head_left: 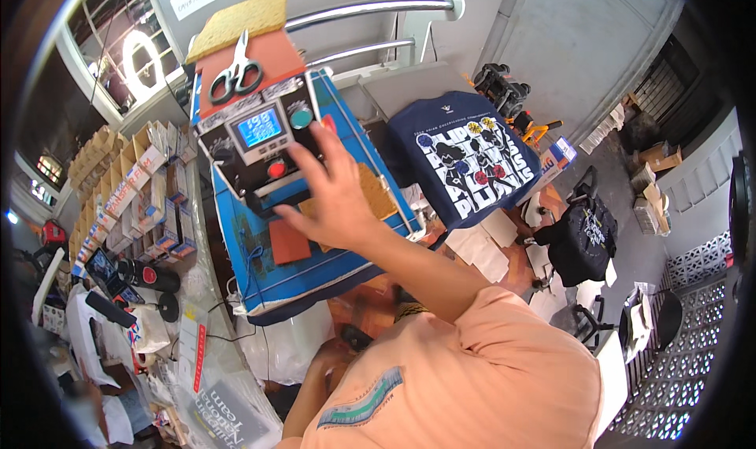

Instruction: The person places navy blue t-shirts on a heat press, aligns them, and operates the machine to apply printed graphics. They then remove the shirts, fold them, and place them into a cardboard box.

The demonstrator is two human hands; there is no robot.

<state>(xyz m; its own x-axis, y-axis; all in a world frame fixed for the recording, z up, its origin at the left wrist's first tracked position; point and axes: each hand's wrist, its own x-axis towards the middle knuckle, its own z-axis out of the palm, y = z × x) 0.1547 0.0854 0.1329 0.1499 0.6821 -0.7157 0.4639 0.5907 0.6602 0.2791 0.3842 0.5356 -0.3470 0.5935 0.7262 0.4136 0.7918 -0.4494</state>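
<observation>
While our right hand (339, 193) is at the front of the press (252, 175), its screen (259, 128) is lit, so we judge the unit powered and mid-job. Right hand is spread, fingers fanned, thumb low, holding nothing. Fingertips are near the screen and the green button (302, 118); contact, we can't tell. Left hand (335, 357) hangs low and blurred, state can't be told.

Press sits over the blue bed (323, 268), left of the navy shirt (463, 114). Done, as far as we see: that shirt lies flat on the grey stand (398, 87), white graphic (476, 166) looking complete. Unconfirmed: the bed. Navy cloth (291, 309) shows past its front edge (maybe a second shirt, maybe just a cover), no print visible on it. Tan pad (376, 193) and red square (289, 242) lie on the bed; scissors (237, 77) rest on the red pad (272, 55) atop the press. Status: one piece looks finished, bed work reads as open, count left can't be told from this view.
</observation>
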